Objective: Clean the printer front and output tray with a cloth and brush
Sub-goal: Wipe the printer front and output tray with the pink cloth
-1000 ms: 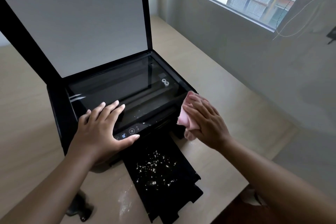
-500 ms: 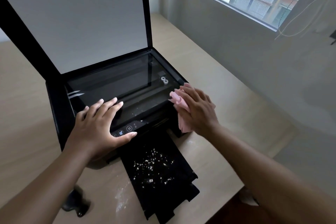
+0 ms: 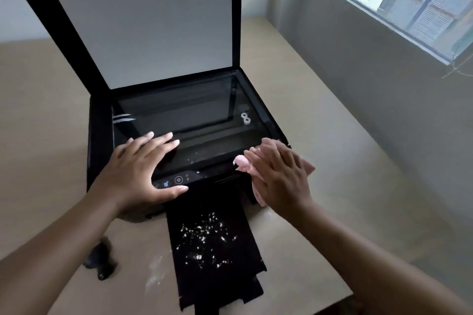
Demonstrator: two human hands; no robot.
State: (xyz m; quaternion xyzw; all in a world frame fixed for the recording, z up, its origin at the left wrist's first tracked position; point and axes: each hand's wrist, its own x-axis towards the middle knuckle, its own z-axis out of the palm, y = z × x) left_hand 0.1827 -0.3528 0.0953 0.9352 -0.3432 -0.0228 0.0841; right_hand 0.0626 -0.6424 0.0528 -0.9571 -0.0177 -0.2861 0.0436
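A black printer (image 3: 99,135) stands on the table with its scanner lid (image 3: 143,20) raised. My left hand (image 3: 138,171) rests flat on the front left of the scanner glass, thumb by the control panel (image 3: 176,180). With straight fingers my right hand (image 3: 279,174) presses a pink cloth (image 3: 242,162) against the printer's front right corner. The black output tray (image 3: 217,263) sticks out toward me, strewn with white crumbs (image 3: 204,240).
A dark brush (image 3: 101,259), blurred, lies on the beige table (image 3: 46,115) left of the tray, beside a white dust smear (image 3: 154,271). A grey wall with a window (image 3: 414,0) runs along the table's right side.
My right hand has slid the pink cloth along the printer's front right corner, first up onto the top edge, then leftward along the front edge. My left hand stays flat on the glass.
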